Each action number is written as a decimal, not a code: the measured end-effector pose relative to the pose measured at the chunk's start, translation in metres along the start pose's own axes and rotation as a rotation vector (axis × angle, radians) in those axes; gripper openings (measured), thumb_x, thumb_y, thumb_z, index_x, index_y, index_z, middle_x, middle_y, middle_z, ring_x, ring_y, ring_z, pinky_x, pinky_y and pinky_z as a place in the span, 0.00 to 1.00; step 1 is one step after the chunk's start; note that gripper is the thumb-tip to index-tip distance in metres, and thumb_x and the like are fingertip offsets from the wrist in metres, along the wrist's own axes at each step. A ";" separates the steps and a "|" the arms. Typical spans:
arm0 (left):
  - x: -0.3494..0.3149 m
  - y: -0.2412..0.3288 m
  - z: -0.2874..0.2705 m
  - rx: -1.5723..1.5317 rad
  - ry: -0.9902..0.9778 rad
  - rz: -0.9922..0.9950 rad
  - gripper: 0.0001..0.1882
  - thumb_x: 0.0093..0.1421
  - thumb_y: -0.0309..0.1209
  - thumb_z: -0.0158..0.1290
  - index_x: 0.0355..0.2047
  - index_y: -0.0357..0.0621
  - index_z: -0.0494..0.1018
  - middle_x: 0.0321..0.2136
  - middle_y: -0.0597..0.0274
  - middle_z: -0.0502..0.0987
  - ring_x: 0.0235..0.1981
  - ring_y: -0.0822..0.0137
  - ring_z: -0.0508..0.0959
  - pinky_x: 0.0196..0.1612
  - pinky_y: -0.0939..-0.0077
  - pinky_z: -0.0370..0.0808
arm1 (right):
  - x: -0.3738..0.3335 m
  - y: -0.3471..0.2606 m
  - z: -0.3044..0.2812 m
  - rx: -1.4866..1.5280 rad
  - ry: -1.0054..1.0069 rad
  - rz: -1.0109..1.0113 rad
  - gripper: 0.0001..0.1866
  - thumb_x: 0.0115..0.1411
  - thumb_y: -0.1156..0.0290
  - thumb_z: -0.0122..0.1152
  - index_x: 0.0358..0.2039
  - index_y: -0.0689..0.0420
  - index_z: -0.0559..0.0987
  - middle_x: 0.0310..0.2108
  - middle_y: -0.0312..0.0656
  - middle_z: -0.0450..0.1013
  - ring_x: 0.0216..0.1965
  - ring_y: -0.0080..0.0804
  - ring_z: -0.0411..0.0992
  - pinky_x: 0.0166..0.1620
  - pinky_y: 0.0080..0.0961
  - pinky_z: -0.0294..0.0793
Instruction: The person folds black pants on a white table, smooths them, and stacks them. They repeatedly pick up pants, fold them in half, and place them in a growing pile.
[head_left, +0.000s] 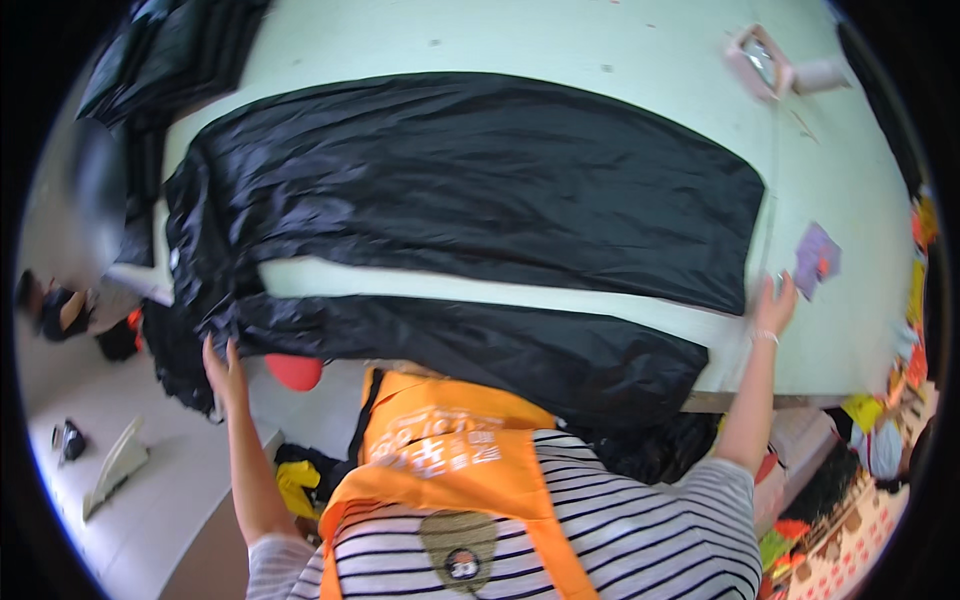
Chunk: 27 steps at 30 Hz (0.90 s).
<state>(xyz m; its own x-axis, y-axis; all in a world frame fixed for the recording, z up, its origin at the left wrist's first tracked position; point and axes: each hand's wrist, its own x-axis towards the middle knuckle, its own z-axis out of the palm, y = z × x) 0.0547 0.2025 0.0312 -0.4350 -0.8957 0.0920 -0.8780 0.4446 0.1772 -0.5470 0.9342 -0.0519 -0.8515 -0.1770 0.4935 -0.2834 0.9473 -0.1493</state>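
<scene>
Here, seen from above, a person in a black-and-white striped top and an orange vest [450, 450] leans over the near edge of a pale green tabletop [560, 35]. Both bare arms stretch outward.

A large sheet of shiny black fabric [470, 180] lies spread across the middle of the tabletop, reaching almost from the left edge to the right. A second, narrower strip of black fabric [470, 345] lies along the near edge, with its lower part hanging over that edge. Between the two runs a bare band of tabletop.

The left hand [224, 372] is at the near left corner, fingers spread and extended, touching the bunched end of the narrower strip where it spills off the tabletop; its grip looks open, pressing rather than pinching. The right hand [773, 305] is near the right edge, just beyond the right ends of both pieces, fingers spread upward and open. Whether it rests on the bare tabletop or on a thin clear layer there cannot be told.

Just beside the right hand, toward the right edge, lies a small purple card [816, 258]. At the far right corner sits a pink tape dispenser [760, 62]. More dark fabric [170, 55] is heaped off the far left corner.

Below the tabletop on the left, a grey floor [150, 520] shows, with a red round object [294, 371] under the near edge.
</scene>
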 end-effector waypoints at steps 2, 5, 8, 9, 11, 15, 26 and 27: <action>0.028 -0.011 0.012 -0.108 0.017 -0.157 0.29 0.61 0.43 0.51 0.54 0.31 0.64 0.52 0.42 0.68 0.55 0.52 0.67 0.58 0.67 0.61 | -0.027 -0.038 -0.047 0.206 -0.405 0.259 0.16 0.58 0.59 0.59 0.35 0.62 0.78 0.27 0.45 0.74 0.31 0.33 0.71 0.40 0.30 0.71; 0.050 -0.111 0.052 -0.094 0.116 -0.491 0.40 0.57 0.55 0.49 0.52 0.26 0.64 0.53 0.34 0.66 0.55 0.43 0.67 0.58 0.62 0.63 | -0.078 -0.052 -0.110 0.139 -0.974 0.585 0.21 0.59 0.54 0.58 0.26 0.63 0.76 0.22 0.39 0.71 0.26 0.22 0.65 0.33 0.23 0.66; 0.058 -0.177 0.067 -0.189 0.118 -1.056 0.49 0.47 0.66 0.51 0.54 0.33 0.64 0.53 0.42 0.68 0.54 0.45 0.69 0.55 0.57 0.65 | -0.156 -0.066 -0.130 0.506 -1.023 0.727 0.15 0.57 0.60 0.63 0.27 0.60 0.73 0.23 0.31 0.67 0.25 0.16 0.61 0.30 0.17 0.63; 0.062 -0.133 0.085 -0.400 0.044 -1.189 0.46 0.48 0.65 0.51 0.53 0.36 0.66 0.52 0.45 0.70 0.54 0.47 0.69 0.55 0.55 0.66 | -0.192 -0.058 -0.129 0.717 -0.880 0.662 0.13 0.55 0.65 0.65 0.29 0.60 0.71 0.24 0.29 0.65 0.25 0.16 0.60 0.29 0.16 0.62; 0.056 -0.090 0.076 -0.840 -0.018 -1.327 0.39 0.51 0.61 0.51 0.52 0.40 0.68 0.52 0.51 0.71 0.53 0.51 0.70 0.55 0.53 0.67 | -0.193 -0.077 -0.139 0.498 -0.889 0.638 0.11 0.58 0.66 0.61 0.27 0.60 0.70 0.25 0.30 0.65 0.27 0.16 0.60 0.32 0.16 0.62; 0.071 -0.142 0.087 -1.483 -0.077 -1.253 0.26 0.58 0.48 0.47 0.50 0.43 0.69 0.50 0.56 0.73 0.53 0.53 0.71 0.57 0.51 0.65 | -0.167 -0.089 -0.158 0.495 -0.680 0.449 0.11 0.62 0.66 0.55 0.27 0.60 0.70 0.24 0.28 0.64 0.29 0.17 0.59 0.34 0.16 0.62; 0.129 -0.216 0.037 -1.869 -0.058 -0.934 0.25 0.61 0.35 0.47 0.56 0.35 0.64 0.58 0.51 0.65 0.60 0.51 0.62 0.64 0.54 0.53 | -0.062 -0.100 -0.217 1.551 -0.631 1.123 0.29 0.64 0.47 0.44 0.48 0.63 0.73 0.47 0.46 0.73 0.48 0.37 0.71 0.55 0.34 0.68; 0.130 -0.204 0.030 -1.876 -0.019 -0.828 0.27 0.61 0.38 0.47 0.57 0.37 0.62 0.59 0.51 0.63 0.60 0.51 0.61 0.64 0.53 0.52 | -0.073 -0.117 -0.209 1.611 -0.409 1.174 0.35 0.63 0.43 0.42 0.53 0.64 0.69 0.52 0.47 0.69 0.55 0.39 0.66 0.59 0.35 0.63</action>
<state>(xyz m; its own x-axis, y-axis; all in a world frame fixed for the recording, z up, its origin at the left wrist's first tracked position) 0.1714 -0.0045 -0.0228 -0.1368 -0.8381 -0.5280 0.4046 -0.5338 0.7425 -0.3599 0.8919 0.1088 -0.8433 -0.0353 -0.5363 0.5075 -0.3806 -0.7730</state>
